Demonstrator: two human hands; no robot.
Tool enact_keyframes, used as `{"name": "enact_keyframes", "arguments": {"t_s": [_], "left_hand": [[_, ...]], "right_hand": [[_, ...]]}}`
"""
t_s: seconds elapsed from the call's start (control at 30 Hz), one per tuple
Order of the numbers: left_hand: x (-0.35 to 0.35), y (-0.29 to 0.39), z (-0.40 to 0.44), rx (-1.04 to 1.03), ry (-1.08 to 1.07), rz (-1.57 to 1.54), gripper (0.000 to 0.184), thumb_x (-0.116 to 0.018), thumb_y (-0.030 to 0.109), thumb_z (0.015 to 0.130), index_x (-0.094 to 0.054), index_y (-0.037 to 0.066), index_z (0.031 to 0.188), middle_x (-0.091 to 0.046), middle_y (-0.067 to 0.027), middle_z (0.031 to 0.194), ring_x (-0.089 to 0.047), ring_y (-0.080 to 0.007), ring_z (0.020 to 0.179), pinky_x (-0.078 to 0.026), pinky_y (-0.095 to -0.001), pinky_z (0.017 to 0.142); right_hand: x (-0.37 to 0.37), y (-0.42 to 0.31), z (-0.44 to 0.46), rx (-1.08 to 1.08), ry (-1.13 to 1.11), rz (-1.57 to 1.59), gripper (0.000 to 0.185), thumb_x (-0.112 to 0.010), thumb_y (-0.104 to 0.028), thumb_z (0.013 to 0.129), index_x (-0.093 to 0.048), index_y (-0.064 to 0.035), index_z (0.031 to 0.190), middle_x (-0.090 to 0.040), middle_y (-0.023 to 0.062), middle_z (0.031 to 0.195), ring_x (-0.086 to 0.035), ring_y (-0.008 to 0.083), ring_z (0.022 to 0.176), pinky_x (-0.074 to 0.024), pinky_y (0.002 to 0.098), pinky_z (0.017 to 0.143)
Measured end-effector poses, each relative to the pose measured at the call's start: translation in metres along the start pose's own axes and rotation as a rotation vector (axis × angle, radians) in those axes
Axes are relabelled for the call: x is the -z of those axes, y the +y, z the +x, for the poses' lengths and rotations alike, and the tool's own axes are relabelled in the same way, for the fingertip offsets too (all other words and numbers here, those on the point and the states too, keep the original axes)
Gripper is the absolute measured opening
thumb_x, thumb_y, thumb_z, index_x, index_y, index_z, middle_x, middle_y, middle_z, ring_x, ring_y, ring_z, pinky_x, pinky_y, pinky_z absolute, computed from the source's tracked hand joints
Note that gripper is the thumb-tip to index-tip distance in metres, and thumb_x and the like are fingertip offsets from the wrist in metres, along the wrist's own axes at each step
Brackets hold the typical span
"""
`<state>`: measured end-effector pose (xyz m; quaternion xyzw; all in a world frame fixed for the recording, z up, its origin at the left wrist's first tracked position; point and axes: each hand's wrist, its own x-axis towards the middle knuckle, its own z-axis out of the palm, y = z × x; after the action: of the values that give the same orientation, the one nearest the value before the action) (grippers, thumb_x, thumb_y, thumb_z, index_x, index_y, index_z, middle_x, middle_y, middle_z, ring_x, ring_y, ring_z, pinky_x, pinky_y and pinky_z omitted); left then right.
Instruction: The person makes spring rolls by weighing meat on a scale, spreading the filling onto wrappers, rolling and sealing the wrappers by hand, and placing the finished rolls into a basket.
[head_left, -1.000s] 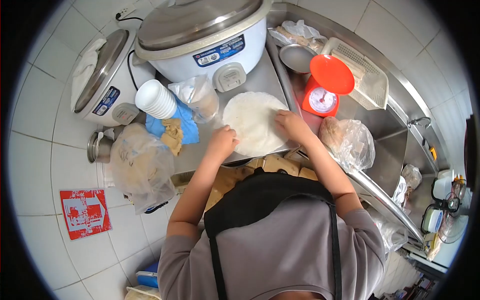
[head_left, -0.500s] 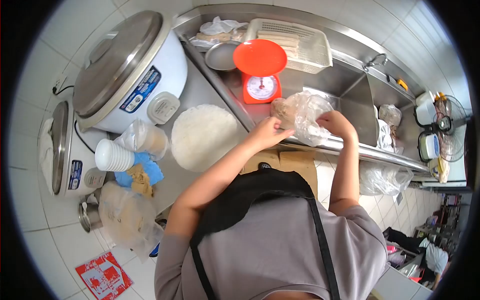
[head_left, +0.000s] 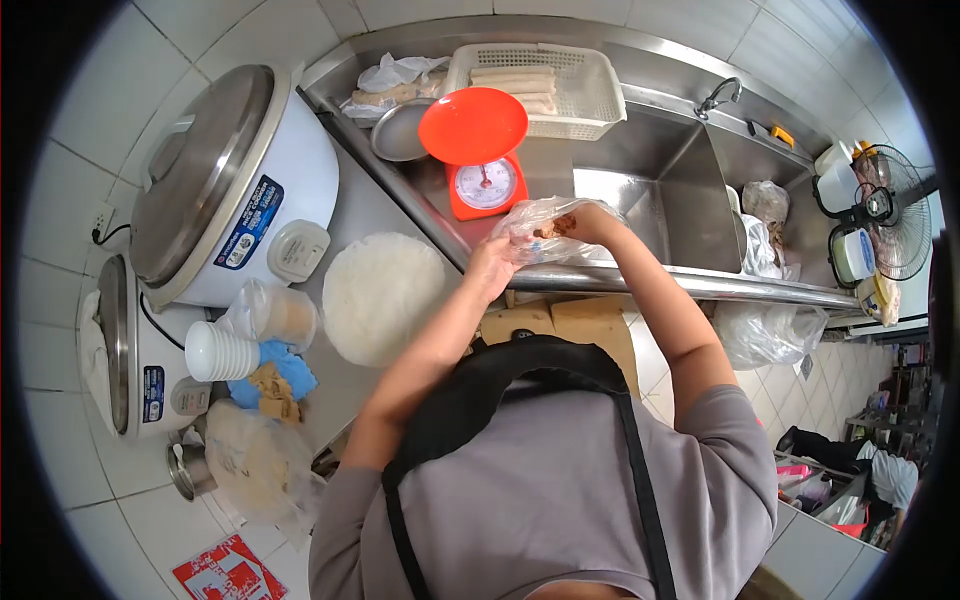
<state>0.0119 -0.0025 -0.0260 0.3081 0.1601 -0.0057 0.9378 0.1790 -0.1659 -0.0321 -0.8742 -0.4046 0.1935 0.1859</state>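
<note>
A clear plastic bag [head_left: 540, 222] with brown food inside lies at the front edge of the sink counter, just below a red scale [head_left: 485, 185]. My left hand [head_left: 492, 262] grips the bag's left side. My right hand [head_left: 597, 224] reaches into the bag's opening at its right; the fingers are hidden by plastic and food. Round white wrapper sheets [head_left: 384, 298] lie on the steel table, left of my left forearm. The scale's red pan [head_left: 473, 126] has nothing on it.
Two large rice cookers [head_left: 310, 200] stand at the left, near stacked white cups [head_left: 220, 352] and a blue cloth [head_left: 300, 372]. Behind the scale sit a metal bowl [head_left: 402, 132] and a white basket [head_left: 590, 90] holding rolls. A fan [head_left: 900, 210] and another person [head_left: 885, 475] are at the right.
Both hands have left the round sheets for the plastic bag. My left hand now holds it and my right hand has gone into it. The view has turned right.
</note>
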Motion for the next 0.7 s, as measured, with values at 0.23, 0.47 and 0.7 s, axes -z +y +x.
{"name": "enact_keyframes", "arguments": {"t_s": [0.23, 0.47, 0.7], "left_hand": [[-0.026, 0.025, -0.004, -0.123, 0.198, -0.172, 0.019, -0.044, 0.008, 0.085, -0.053, 0.007, 0.102, -0.058, -0.0029, 0.084, -0.054, -0.0116, 0.068, -0.047, -0.0236, 0.057], [-0.007, 0.038, 0.019, 0.006, 0.194, -0.025, 0.011, -0.058, 0.015, 0.081, -0.057, 0.006, 0.087, -0.06, -0.0037, 0.077, -0.058, -0.0169, 0.07, -0.048, -0.0314, 0.063], [-0.001, 0.044, 0.017, 0.099, 0.138, 0.035, 0.019, -0.062, 0.016, 0.079, -0.058, 0.005, 0.093, -0.061, -0.0081, 0.084, -0.061, -0.0209, 0.073, -0.051, -0.0307, 0.067]], "right_hand": [[-0.011, -0.015, 0.019, -0.094, -0.068, -0.103, 0.025, -0.069, -0.02, 0.07, -0.068, -0.0062, 0.091, -0.067, 0.0164, 0.087, -0.063, 0.0285, 0.079, -0.0485, 0.0359, 0.072], [-0.004, -0.041, 0.017, 0.083, -0.171, 0.545, 0.036, -0.068, -0.023, 0.076, -0.064, 0.0, 0.103, -0.064, 0.0052, 0.087, -0.058, 0.0164, 0.079, -0.0465, 0.0294, 0.074], [-0.06, -0.046, 0.049, -0.181, -0.04, 0.572, 0.057, -0.072, -0.042, 0.073, -0.062, 0.0001, 0.11, -0.067, 0.0151, 0.097, -0.063, 0.022, 0.087, -0.0472, 0.0307, 0.079]]}}
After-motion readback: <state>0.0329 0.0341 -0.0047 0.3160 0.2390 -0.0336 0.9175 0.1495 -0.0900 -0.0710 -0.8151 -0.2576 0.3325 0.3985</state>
